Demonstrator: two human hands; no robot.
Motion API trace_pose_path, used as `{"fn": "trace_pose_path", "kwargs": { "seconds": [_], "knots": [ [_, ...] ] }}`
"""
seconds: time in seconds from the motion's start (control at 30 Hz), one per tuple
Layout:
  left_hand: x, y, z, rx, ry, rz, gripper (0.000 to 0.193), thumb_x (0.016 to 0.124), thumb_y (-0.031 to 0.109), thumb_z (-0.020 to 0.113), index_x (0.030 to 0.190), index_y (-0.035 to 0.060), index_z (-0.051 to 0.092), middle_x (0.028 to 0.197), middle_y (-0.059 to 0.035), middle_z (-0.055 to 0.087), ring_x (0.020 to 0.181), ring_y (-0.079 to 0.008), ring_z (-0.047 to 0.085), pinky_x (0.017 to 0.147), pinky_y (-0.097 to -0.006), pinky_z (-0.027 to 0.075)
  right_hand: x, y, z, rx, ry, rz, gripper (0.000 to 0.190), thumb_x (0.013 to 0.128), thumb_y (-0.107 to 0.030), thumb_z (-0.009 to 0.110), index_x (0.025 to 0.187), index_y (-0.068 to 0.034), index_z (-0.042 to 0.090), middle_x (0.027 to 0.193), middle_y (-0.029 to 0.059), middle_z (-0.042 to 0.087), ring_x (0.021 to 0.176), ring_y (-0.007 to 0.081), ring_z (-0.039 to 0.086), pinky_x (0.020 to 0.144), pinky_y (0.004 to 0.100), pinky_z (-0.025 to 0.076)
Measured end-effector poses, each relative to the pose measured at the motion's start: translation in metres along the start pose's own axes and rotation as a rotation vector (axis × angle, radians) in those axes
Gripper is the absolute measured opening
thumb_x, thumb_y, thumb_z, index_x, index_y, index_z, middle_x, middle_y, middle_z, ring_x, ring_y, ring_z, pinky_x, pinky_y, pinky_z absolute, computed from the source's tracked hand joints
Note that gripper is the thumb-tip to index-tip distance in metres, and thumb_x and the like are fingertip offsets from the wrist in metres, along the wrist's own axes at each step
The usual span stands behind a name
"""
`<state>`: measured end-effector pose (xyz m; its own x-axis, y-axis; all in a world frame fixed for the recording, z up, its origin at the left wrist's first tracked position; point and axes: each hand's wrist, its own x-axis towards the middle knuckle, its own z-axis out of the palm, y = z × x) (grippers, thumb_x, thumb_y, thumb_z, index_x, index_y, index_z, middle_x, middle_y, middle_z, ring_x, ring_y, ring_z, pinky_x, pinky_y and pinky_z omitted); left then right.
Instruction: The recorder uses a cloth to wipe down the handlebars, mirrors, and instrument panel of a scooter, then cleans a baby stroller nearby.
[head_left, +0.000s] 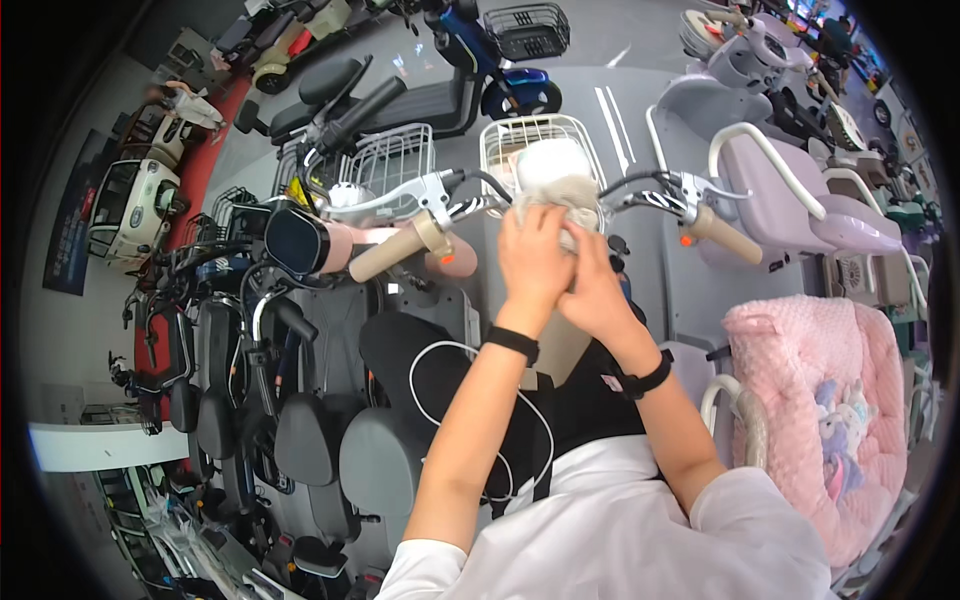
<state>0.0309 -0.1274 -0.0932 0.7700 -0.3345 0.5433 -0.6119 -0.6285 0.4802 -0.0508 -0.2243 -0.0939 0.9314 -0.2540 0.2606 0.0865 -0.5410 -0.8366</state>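
Note:
Both of my hands meet at the middle of a scooter's handlebar. My left hand (534, 259) presses with bent fingers on a crumpled grey-beige cloth (559, 196). Beside it, touching it, my right hand (596, 289) has its fingertips at the cloth's lower edge. The cloth lies against a rounded white part (555, 163), probably the headlight, in front of a white wire basket (495, 139). A beige left grip (390, 255) and a beige right grip (724, 234) with silver brake levers flank my hands. My fingertips are partly hidden in the cloth.
Parked scooters with black seats (307, 439) crowd the left. On the right stand a lilac scooter seat (780, 187) and a pink plush seat cover (817, 420). A blue scooter (461, 45) is ahead. A white cable (420, 360) loops over my lap. Another person (193, 105) is far left.

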Motion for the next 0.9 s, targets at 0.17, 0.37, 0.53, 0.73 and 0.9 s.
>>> {"fn": "trace_pose_path", "kwargs": {
  "seconds": [0.17,0.37,0.53,0.73,0.9],
  "knots": [
    [0.020,0.009,0.024,0.086,0.045,0.147,0.042,0.073,0.014,0.078,0.115,0.0131,0.075,0.117,-0.0052,0.070,0.116,-0.0429,0.061,0.099,-0.0504,0.053,0.001,0.012,-0.005,-0.018,0.114,0.024,0.086,0.081,0.000,0.072,0.160,-0.013,0.041,0.125,0.0256,0.051,0.111,0.0480,0.062,0.090,0.0456,0.056],
    [0.019,0.018,0.025,0.075,-0.027,0.160,0.046,0.071,0.015,0.079,0.117,0.0140,0.073,0.114,-0.0053,0.068,0.119,-0.0431,0.061,0.097,-0.0521,0.052,0.003,0.027,-0.034,-0.369,0.216,0.015,0.060,0.095,-0.008,0.063,0.154,-0.008,0.054,0.146,0.0270,0.050,0.126,0.0409,0.057,0.098,0.0431,0.054],
    [0.014,0.007,0.039,0.271,0.073,0.226,0.053,0.078,0.024,0.077,0.128,0.0100,0.068,0.121,-0.0082,0.067,0.126,-0.0398,0.055,0.096,-0.0496,0.048,0.057,-0.005,0.005,-0.281,0.218,-0.059,0.052,0.095,-0.031,0.069,0.143,-0.013,0.068,0.152,0.0256,0.054,0.139,0.0454,0.054,0.115,0.0523,0.044],
    [0.042,0.009,0.043,0.415,0.025,0.060,0.050,0.082,0.034,0.077,0.125,0.0092,0.069,0.125,-0.0083,0.065,0.124,-0.0355,0.052,0.098,-0.0498,0.045,0.109,-0.006,0.004,-0.333,0.140,-0.059,0.049,0.093,-0.039,0.069,0.134,-0.014,0.072,0.131,0.0157,0.071,0.121,0.0372,0.068,0.102,0.0490,0.054],
    [0.073,0.002,0.037,0.371,-0.292,-0.044,0.055,0.084,0.039,0.078,0.130,0.0113,0.066,0.127,-0.0088,0.064,0.124,-0.0343,0.052,0.095,-0.0495,0.045,0.141,-0.010,0.001,-0.297,0.027,0.143,0.050,0.094,-0.046,0.061,0.130,-0.015,0.074,0.126,0.0158,0.073,0.115,0.0385,0.070,0.098,0.0480,0.055]
  ]
}}
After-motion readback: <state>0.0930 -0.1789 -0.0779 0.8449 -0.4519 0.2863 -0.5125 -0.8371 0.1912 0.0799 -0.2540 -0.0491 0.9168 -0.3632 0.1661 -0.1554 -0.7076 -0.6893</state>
